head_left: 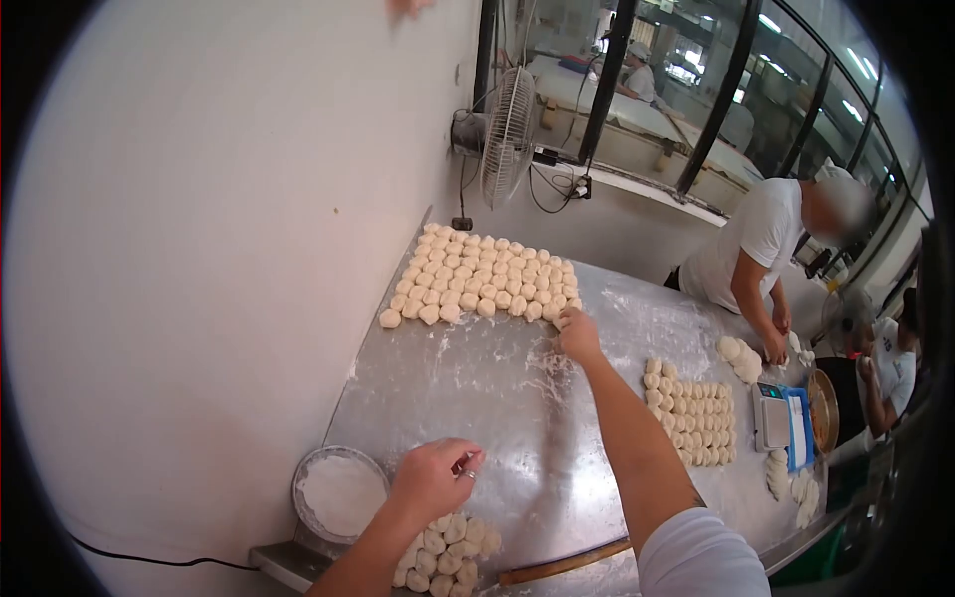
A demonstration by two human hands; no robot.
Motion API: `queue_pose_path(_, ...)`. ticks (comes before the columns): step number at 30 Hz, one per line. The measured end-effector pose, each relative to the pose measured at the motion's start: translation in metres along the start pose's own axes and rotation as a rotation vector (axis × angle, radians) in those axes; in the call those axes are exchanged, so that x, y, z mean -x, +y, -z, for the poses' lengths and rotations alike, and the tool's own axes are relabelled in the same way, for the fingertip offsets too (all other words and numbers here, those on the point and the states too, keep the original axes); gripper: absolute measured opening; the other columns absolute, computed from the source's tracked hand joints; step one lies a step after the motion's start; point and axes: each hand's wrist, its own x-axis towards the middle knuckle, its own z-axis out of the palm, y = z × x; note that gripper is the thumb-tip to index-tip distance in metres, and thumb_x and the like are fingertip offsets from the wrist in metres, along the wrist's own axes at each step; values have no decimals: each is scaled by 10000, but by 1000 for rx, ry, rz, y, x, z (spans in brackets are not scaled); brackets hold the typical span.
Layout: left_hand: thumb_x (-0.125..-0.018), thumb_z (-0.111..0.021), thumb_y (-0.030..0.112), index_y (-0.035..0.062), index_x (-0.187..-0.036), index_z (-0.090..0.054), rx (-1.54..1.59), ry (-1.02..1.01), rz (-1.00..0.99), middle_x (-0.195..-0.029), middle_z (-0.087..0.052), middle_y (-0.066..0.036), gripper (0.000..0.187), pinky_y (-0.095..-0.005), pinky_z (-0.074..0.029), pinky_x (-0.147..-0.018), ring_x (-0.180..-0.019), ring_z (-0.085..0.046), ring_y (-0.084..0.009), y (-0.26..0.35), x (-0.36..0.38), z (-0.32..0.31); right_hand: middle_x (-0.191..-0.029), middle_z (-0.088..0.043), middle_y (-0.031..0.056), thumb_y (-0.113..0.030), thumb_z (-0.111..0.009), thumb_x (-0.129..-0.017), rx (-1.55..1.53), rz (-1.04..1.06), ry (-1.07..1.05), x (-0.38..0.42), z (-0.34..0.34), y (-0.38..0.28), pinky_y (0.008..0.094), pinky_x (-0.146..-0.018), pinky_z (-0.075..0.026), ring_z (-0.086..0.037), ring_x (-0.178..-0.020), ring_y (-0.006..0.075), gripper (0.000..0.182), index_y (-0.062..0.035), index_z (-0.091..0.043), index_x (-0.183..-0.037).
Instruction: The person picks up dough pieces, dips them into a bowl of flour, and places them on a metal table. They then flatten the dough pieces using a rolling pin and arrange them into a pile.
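Note:
My right hand (579,336) reaches far across the steel table, its fingers closed at the near right corner of a large block of dough balls (484,274). The fingertips appear to pinch a pale dough ball there, mostly hidden by the hand. Nearer to me, my left hand (438,481), with a ring on one finger, hovers with its fingers curled together; whatever is in them is hidden. Just below it lies a smaller group of dough balls (445,559). A round bowl of white flour (341,490) stands to its left.
A wooden stick (567,563) lies near the front edge. On the right are more dough balls (691,413), a digital scale (770,418), a blue tray (799,428) and a round pan (822,410). A co-worker (761,239) handles dough beyond. A fan (507,137) hangs behind.

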Motion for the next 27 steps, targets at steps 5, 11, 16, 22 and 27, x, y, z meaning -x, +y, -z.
queue_pose_path(5, -910, -778, 107, 47, -1005, -765, -9, 86, 34, -854, -755, -114, 113, -322, -573, -647, -679, -711, -205, 11, -8, 23, -988, -693, 110, -43, -621, -950, -1034, -550, -51, 23, 59, -21, 415, -735, -610, -709, -867, 236, 299, -64, -629, -1249)
queue_pose_path(11, -959, -730, 128, -2, -977, -742, -38, 433, 60, -724, -694, -67, 132, -274, -510, -616, -626, -605, -109, -1, -17, 57, -1037, -691, 88, -44, -663, -944, -1292, -408, -335, 85, 81, -121, 374, -706, -609, -678, -850, 197, 332, -28, -620, -1273)
queue_pose_path(16, -1011, -709, 171, -25, -926, -719, 133, 743, 108, -722, -648, 6, 214, -251, -472, -589, -642, -571, -60, -26, -15, 93, -1045, -701, 74, -25, -697, -925, -1114, -49, -717, 159, 73, -256, 364, -766, -609, -682, -903, 175, 302, -23, -674, -1226)
queue_pose_path(22, -985, -761, 229, -19, -916, -738, 263, 869, 171, -688, -677, -19, 259, -255, -493, -584, -610, -576, -72, -42, -16, 96, -1011, -715, 185, -1, -658, -869, -470, 919, -528, 242, -16, -351, 416, -873, -595, -699, -966, 307, 231, -19, -721, -1091)
queue_pose_path(27, -974, -769, 250, 8, -899, -744, 126, 826, 175, -678, -702, -47, 255, -279, -520, -580, -584, -626, -113, -44, -15, 93, -1000, -732, 199, -57, -663, -876, -169, 1002, -584, 274, -88, -364, 464, -857, -589, -723, -939, 357, 161, 25, -723, -1000)
